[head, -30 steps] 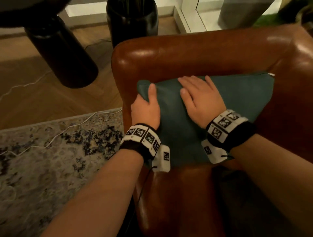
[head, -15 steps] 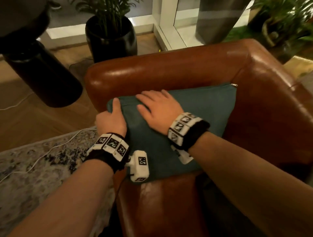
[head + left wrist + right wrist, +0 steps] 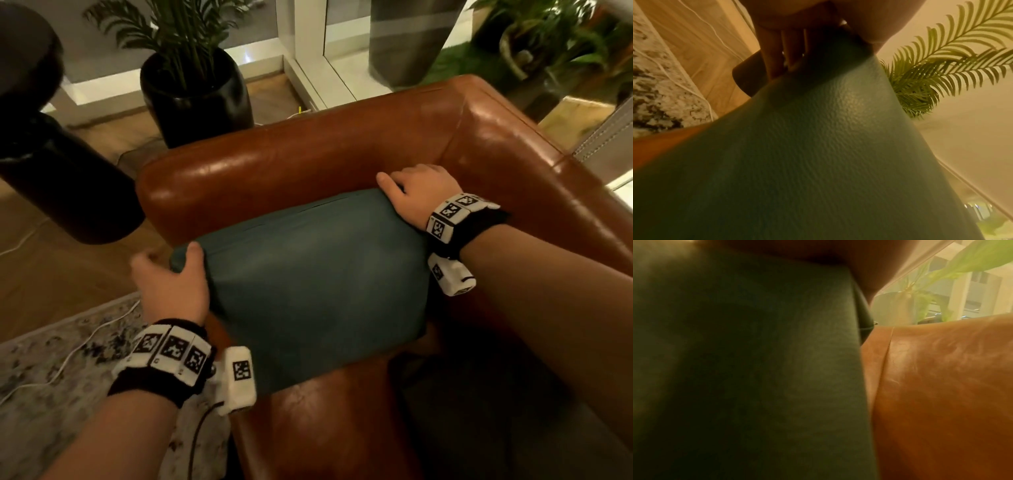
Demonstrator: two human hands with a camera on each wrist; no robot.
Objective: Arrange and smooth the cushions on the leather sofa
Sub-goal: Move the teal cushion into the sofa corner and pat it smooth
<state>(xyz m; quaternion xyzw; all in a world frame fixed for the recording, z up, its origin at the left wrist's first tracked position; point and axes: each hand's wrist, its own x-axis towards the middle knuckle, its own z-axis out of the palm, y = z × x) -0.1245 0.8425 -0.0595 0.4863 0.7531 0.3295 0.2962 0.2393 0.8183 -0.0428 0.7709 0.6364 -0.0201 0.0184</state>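
A teal cushion (image 3: 315,284) leans against the arm of the brown leather sofa (image 3: 308,164). My left hand (image 3: 171,284) grips its left top corner, thumb on the front face and fingers (image 3: 777,53) wrapped behind it. At the right top corner my right hand (image 3: 414,195) holds the cushion, thumb on the top edge, its fingers hidden behind. The cushion (image 3: 818,154) fills the left wrist view. The right wrist view shows the cushion (image 3: 756,369) pressed close beside the sofa leather (image 3: 941,386).
A black pot with a palm (image 3: 195,92) stands on the wood floor behind the sofa arm. A large dark object (image 3: 58,178) hangs at the left. A patterned rug (image 3: 51,377) with a white cable lies at lower left. More plants (image 3: 555,41) stand at the back right.
My right hand slid from the cushion's left part to its right top corner. The left hand stays on the left corner. The cushion has tilted up off the sofa arm.
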